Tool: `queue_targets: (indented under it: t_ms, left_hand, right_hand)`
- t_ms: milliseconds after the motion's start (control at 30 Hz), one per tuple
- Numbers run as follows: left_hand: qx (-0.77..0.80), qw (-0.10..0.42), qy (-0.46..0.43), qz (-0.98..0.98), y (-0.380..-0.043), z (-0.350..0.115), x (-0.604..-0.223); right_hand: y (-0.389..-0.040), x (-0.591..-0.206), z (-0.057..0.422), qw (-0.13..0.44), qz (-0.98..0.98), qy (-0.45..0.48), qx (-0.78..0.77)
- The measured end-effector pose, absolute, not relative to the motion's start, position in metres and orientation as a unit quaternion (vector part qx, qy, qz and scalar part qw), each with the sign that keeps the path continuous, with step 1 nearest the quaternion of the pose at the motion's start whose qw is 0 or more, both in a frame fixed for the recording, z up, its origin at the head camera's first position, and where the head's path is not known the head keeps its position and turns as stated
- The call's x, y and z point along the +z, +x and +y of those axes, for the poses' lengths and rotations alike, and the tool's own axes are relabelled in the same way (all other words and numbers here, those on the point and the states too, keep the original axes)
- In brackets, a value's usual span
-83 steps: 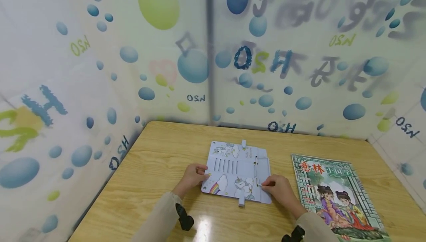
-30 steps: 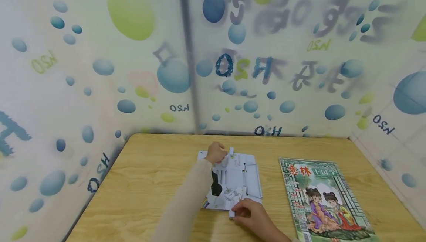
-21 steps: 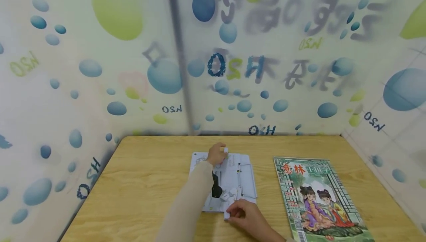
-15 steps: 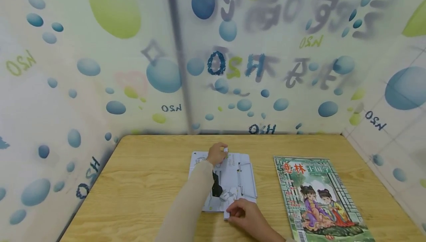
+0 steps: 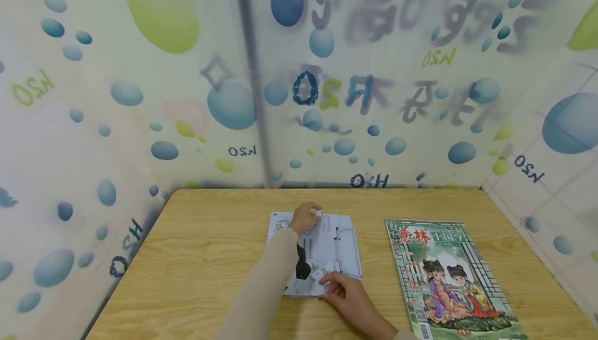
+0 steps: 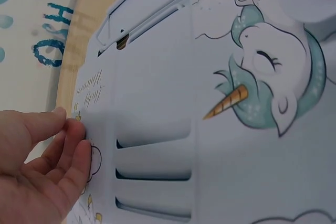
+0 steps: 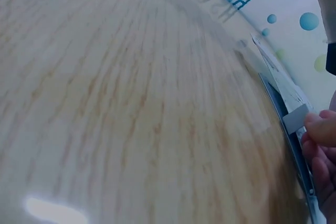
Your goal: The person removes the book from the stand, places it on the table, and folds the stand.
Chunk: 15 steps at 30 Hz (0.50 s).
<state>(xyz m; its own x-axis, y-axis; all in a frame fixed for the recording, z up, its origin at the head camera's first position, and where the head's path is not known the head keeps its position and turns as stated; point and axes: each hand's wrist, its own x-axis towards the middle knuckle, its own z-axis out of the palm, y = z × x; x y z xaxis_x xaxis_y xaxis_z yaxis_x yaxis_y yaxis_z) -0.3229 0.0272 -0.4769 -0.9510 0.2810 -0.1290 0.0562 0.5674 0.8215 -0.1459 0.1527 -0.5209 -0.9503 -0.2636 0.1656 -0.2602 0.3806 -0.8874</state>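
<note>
A pale lilac book stand (image 5: pixel 327 246) with unicorn prints lies flat on the table, its wire page holder (image 5: pixel 348 252) folded on its right part. Slots (image 6: pixel 153 174) run through its middle in the left wrist view. My left hand (image 5: pixel 305 217) reaches across the stand and pinches a small tab (image 5: pixel 318 214) at the far edge. At the near edge my right hand (image 5: pixel 348 298) holds another tab (image 7: pixel 296 119) between thumb and fingers, clearest in the right wrist view. My left sleeve (image 5: pixel 261 283) and a black wrist piece (image 5: pixel 303 264) hide the stand's left part.
A magazine (image 5: pixel 450 277) with two drawn figures on its cover lies to the right of the stand. The wooden table (image 5: pixel 196 257) ends at the back against a bubble-printed curtain (image 5: pixel 187 70), which also closes both sides.
My hands have gone from the stand's left and right sides to its far and near tabs. Over the last half second both tabs have slid inward and stick out less.
</note>
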Motion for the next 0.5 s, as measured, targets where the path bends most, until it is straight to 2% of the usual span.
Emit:
queue_targets:
  t_ms: [233,500]
  left_hand:
    - [0.456,0.139,0.098,0.873,-0.319,0.023,-0.475]
    - [0.474,0.166,0.166,0.848,-0.326,0.009,-0.479]
  right_hand:
    - [-0.148,-0.524,0.153,0.006,0.822,-0.161,-0.546]
    - [-0.156,-0.514,0.172,0.071,0.784,-0.157,-0.596]
